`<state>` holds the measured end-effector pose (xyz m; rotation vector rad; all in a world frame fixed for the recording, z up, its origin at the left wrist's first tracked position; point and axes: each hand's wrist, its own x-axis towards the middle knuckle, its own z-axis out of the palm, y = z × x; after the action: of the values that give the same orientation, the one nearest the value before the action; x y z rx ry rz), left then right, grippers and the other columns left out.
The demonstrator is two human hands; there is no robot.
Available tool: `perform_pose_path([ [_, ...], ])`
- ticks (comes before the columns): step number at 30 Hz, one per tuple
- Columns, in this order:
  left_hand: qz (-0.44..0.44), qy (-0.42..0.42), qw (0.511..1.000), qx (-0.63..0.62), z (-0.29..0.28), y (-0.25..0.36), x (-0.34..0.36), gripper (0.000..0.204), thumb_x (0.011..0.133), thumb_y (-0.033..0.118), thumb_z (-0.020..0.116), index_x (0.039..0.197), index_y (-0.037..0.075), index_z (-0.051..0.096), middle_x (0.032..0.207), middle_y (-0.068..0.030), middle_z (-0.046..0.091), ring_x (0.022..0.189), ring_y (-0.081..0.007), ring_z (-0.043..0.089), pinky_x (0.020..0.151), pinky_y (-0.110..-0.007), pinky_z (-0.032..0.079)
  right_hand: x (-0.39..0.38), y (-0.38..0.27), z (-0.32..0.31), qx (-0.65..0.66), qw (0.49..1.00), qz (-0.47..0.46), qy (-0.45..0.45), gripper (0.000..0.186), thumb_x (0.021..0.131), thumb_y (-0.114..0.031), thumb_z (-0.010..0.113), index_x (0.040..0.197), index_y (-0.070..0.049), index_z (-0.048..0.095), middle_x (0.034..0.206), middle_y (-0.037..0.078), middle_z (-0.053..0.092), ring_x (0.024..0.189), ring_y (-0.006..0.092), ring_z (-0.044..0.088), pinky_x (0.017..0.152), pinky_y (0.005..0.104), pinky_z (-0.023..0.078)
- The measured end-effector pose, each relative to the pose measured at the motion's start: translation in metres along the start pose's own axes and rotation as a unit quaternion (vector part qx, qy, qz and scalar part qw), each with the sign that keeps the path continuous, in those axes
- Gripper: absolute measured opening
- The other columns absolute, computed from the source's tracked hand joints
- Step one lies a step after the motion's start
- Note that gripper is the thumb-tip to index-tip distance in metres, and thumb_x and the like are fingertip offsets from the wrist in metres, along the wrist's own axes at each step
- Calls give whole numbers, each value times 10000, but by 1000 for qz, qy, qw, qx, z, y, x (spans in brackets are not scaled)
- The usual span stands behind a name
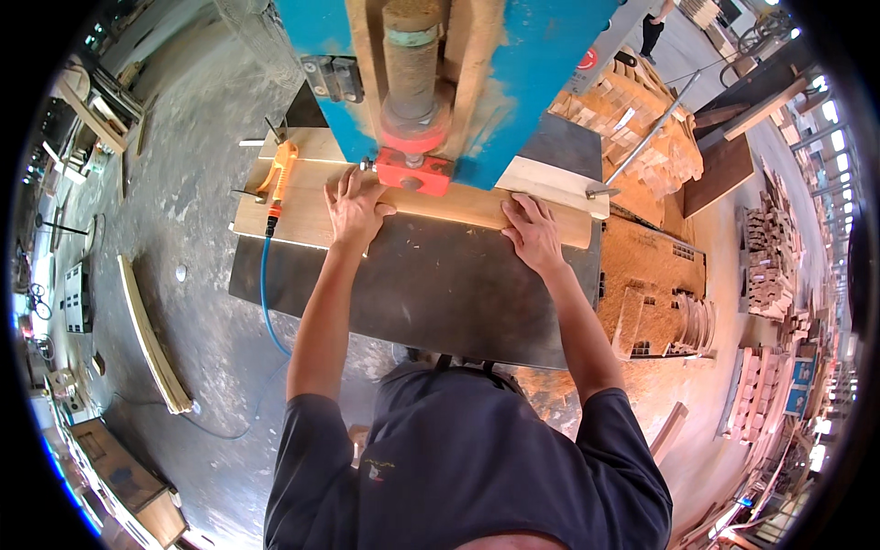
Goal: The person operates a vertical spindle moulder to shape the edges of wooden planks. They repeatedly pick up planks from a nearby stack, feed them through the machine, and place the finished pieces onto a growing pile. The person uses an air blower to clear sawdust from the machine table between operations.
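A worker in a dark short-sleeved shirt (467, 449) stands at a dark tabletop (440, 284) in a woodworking shop, both hands at a pale wooden board (449, 209) that lies at 12 o'clock, running crosswise below the red block (412, 172) of a blue machine (541, 73). The left hand (353, 211), at 10 o'clock, is open with fingers apart, resting on the wood just left of the red block, its thumb stretched toward 3 o'clock. The right hand (536, 238), at 2 o'clock, lies loosely open over the board toward its right end, fingers slightly bent and pointing away from the body. Neither is closed into a fist; whether either grips the edge cannot be told. Farther out at 10 o'clock, an orange air gun (282, 170) rests over the wood at the left, its blue hose (265, 293) dropping toward 8 o'clock. A long wooden strip (151, 339) lies on the floor (211, 357) between 8 and 9 o'clock. Orange-brown sawdust (642, 247) spreads at 3 o'clock, with stacked wood pieces (770, 252) beyond. Another person (652, 35) stands in the distance at 1 o'clock.
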<state>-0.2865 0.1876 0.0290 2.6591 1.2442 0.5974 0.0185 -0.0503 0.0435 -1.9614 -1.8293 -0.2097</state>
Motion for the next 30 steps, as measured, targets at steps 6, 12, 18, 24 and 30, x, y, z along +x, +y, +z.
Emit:
perform_pose_path([
  [6,26,2,999,27,1,-2,2,507,789,395,874,1278,334,757,1445,-135,591,1453,-337,471,1188,-605,278,4,1,-3,-1,1000,-12,9,547,774,-160,864,1295,-130,702,1444,79,564,1344,344,549,1060,508,497],
  [12,51,39,998,24,-4,-4,1,481,776,400,877,1221,252,770,1374,-124,620,1350,-349,523,1155,-572,316,6,1,0,17,1000,-12,18,527,786,-158,850,1288,-116,700,1438,49,592,1337,316,556,1060,504,498],
  [18,77,81,994,-9,3,-7,3,489,731,410,873,1181,241,783,1279,-93,628,1256,-326,554,1120,-559,353,0,5,10,6,999,-27,38,554,840,-167,805,1375,-109,673,1525,13,601,1396,309,525,1169,493,435],
  [24,54,71,996,-26,11,-5,1,476,717,406,889,1151,234,794,1324,-84,619,1288,-305,552,1145,-560,351,-4,8,12,7,999,-22,42,542,845,-168,795,1371,-104,685,1500,16,632,1402,301,531,1190,488,421],
  [30,40,65,996,-43,6,8,1,505,691,393,909,1159,239,802,1374,-84,616,1320,-304,543,1171,-554,338,-8,14,8,0,999,-19,45,535,841,-160,793,1364,-101,695,1494,20,639,1400,304,535,1186,483,420],
])
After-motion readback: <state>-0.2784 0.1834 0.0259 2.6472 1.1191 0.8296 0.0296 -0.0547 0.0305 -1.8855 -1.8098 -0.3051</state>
